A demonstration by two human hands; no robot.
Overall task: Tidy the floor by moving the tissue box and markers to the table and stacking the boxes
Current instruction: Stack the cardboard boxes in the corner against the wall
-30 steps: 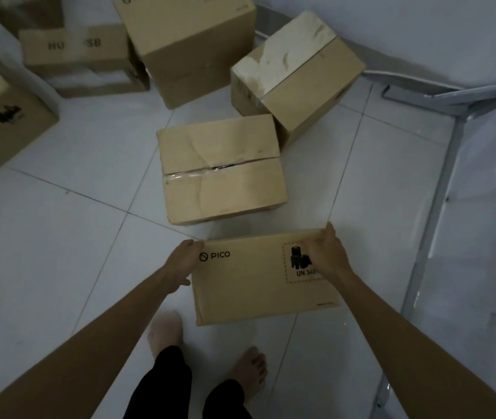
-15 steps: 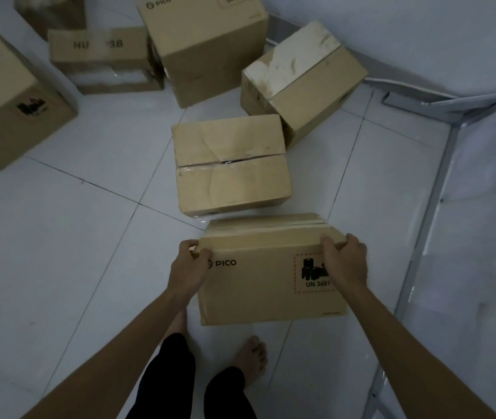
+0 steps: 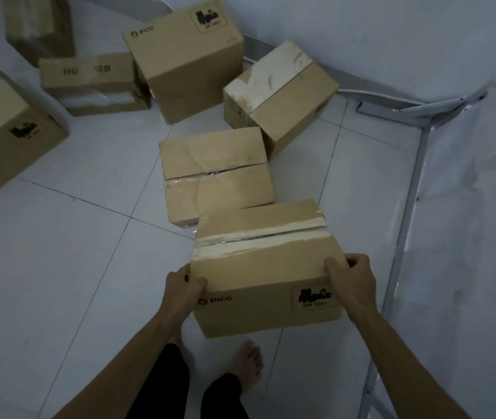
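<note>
Cardboard box [image 3: 259,267]: "PICO", "UN 3481"

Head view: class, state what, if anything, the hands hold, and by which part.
The PICO box: left hand grips its near-left top corner, right hand its near-right top corner.

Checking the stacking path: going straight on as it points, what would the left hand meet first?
The left hand meets the PICO box it grips; past that, probably the creased box ahead, depth unclear.
</note>
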